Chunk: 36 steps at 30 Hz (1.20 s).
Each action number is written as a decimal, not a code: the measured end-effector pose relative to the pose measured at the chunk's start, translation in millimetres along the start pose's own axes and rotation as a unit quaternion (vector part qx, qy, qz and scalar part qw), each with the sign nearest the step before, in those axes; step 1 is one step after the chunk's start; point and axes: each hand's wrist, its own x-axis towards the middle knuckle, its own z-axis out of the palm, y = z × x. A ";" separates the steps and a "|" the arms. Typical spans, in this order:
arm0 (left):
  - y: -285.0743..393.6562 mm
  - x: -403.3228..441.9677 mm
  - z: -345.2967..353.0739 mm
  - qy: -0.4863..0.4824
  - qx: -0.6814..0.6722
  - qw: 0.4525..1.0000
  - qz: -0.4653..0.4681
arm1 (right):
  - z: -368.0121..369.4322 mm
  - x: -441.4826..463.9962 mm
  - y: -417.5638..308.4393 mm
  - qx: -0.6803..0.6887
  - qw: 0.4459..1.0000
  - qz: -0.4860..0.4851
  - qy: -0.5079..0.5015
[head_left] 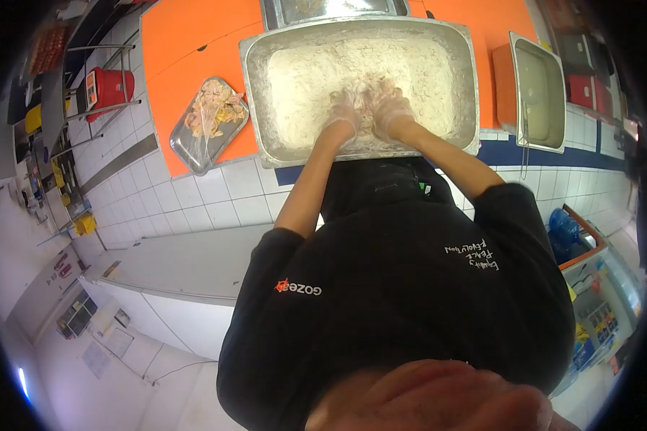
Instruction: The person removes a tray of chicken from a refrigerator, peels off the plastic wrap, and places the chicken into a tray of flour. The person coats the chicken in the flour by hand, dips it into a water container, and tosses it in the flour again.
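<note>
A large metal pan (254, 108) holds a bed of pale flour-like powder (302, 79). Inside it, near the front wall, my left hand (343, 108) and my right hand (389, 108) are side by side in clear, powder-dusted gloves. The fingers of both are bent down into the powder, closed around something coated that I cannot make out. Left of the pan lies a grey tray (187, 144) with raw, yellowish-pink meat pieces (219, 100) and clear plastic film over part of them.
The pan stands on an orange counter (194, 36). Behind it is another metal container (338, 8). To the right, a deep metal container (543, 86) holds liquid, with a wire-handled tool (525, 136) at its edge. A red bucket (111, 90) stands far left.
</note>
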 end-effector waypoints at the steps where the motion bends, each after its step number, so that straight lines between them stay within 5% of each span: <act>1: 7.7 1.3 -20.0 0.001 -0.067 0.997 -0.023 | 6.6 18.2 3.5 -0.026 0.999 0.045 -0.001; 3: 32.1 -20.5 -91.1 -0.030 -0.264 0.959 -0.103 | 10.8 38.2 32.4 0.052 0.999 0.003 -0.002; 5: 44.1 -32.0 -124.2 -0.035 -0.370 0.920 -0.122 | -16.1 34.0 54.8 0.322 0.945 0.021 0.044; 7: -3.5 -2.6 -57.2 0.079 -0.266 0.960 0.040 | -46.1 12.1 60.3 0.372 0.923 0.082 0.048; 9: 24.5 -30.9 -90.4 0.079 -0.483 0.871 -0.044 | -32.6 8.9 76.4 0.529 0.847 0.052 -0.011; 11: 47.7 -59.4 -128.6 0.110 -0.427 0.897 0.017 | -39.1 -4.2 77.6 0.544 0.837 -0.027 0.052; 13: 44.5 -66.4 -136.8 0.140 -0.369 0.916 0.075 | -58.7 -6.5 80.4 0.553 0.819 -0.107 0.112; 14: 36.2 -63.5 -133.3 0.081 -0.305 0.947 0.068 | -78.6 7.3 81.3 0.434 0.898 -0.032 0.069; 17: 43.2 -76.7 -147.5 -0.013 -0.237 0.971 0.027 | -34.3 80.8 69.1 0.259 0.965 0.032 -0.012; 19: 47.7 -78.1 -163.5 -0.043 -0.232 0.972 -0.003 | -29.3 83.8 18.8 0.090 0.948 0.112 0.285; 20: 46.4 -77.5 -167.8 -0.053 -0.222 0.972 -0.063 | -38.1 86.0 14.1 0.091 0.947 0.112 0.287; 22: 37.4 -80.2 -163.7 -0.067 -0.209 0.967 -0.125 | -63.3 79.8 10.9 0.178 0.984 -0.001 -0.013; 25: 19.2 -60.3 -150.8 0.066 -0.078 0.990 -0.095 | -123.9 -2.6 1.5 0.130 0.988 -0.044 -0.071; 27: 22.6 -41.8 -158.7 0.047 0.090 0.993 -0.053 | -81.3 -8.8 -11.1 0.078 0.997 0.004 0.002; 31: 37.9 -22.9 -161.6 -0.055 0.109 0.991 0.049 | 15.3 40.6 -6.3 0.019 0.984 0.041 0.175; 32: 45.6 -22.5 -156.0 -0.046 0.128 0.990 0.048 | 4.5 53.5 8.2 0.017 0.984 0.038 0.173; 33: 49.3 -26.1 -147.4 -0.042 0.147 0.987 0.047 | -13.6 59.8 23.4 0.096 0.994 0.028 0.034; 34: 46.6 -26.8 -137.5 -0.047 0.146 0.987 0.047 | -12.6 60.0 29.7 0.137 0.990 0.021 -0.034; 35: 39.0 -23.4 -124.8 -0.051 -0.038 0.998 -0.026 | -11.8 60.2 36.0 0.177 0.979 0.019 -0.103; 36: 39.4 -21.4 -127.8 -0.051 -0.220 0.970 -0.095 | 1.2 56.3 46.9 0.177 0.984 -0.015 0.019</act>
